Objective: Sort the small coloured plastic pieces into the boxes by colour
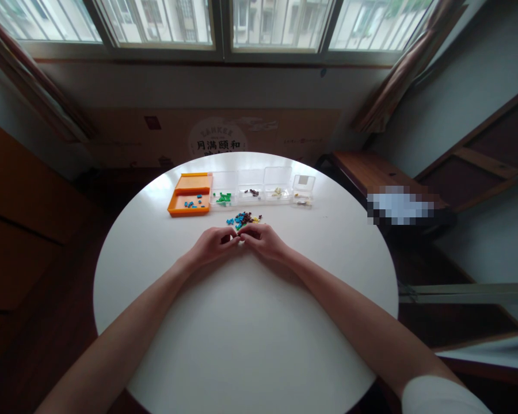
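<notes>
My left hand [216, 242] and my right hand [262, 240] meet at the fingertips over the white table, both with fingers pinched together. Something tiny and dark shows between the fingertips, too small to name. Just beyond them lies a mixed pile of small building bricks [244, 218] in blue, dark brown, green and yellow, its near edge partly covered by my fingers. Behind the pile stands an orange box [189, 211], lid raised, with several blue bricks [193, 204] inside. Green bricks [223, 199] lie in the clear box beside it.
Farther right along the row, clear boxes hold dark brown bricks [253, 193], pale yellow bricks [277, 192] and a few pieces in a smaller clear box [303, 196]. The round white table [242, 322] has its far edge near a large printed carton [155, 135]. A wooden bench [371, 167] stands right.
</notes>
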`<state>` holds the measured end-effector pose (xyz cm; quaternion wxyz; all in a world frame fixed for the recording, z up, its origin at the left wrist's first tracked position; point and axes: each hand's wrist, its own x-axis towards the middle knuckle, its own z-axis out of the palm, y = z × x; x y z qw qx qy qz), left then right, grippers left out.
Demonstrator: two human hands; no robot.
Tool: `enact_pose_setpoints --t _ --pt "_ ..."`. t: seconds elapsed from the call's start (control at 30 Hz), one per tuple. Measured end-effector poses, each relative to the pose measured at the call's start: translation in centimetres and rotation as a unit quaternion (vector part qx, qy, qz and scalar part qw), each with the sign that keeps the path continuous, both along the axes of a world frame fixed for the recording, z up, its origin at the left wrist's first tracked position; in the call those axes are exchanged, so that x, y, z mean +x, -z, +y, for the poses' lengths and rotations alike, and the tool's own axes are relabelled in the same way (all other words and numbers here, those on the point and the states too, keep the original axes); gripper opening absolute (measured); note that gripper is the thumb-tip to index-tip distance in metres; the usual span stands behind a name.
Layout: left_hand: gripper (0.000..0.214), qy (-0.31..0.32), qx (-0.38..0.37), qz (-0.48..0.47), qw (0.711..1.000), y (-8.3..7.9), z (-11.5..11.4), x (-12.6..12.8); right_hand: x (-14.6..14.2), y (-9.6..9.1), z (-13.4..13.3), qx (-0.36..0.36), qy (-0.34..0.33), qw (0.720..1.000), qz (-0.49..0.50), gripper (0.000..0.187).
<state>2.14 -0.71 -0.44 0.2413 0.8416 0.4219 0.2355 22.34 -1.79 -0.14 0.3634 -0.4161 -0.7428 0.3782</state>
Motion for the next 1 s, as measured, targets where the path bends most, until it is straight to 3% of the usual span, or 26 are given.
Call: enact_pose_setpoints --t 1.0 --pt "0.039 0.001 -0.002 -0.001 1.0 -0.04 0.02 0.02 -0.02 0.2 0.07 0.008 0.002 1.0 0.001 0.019"
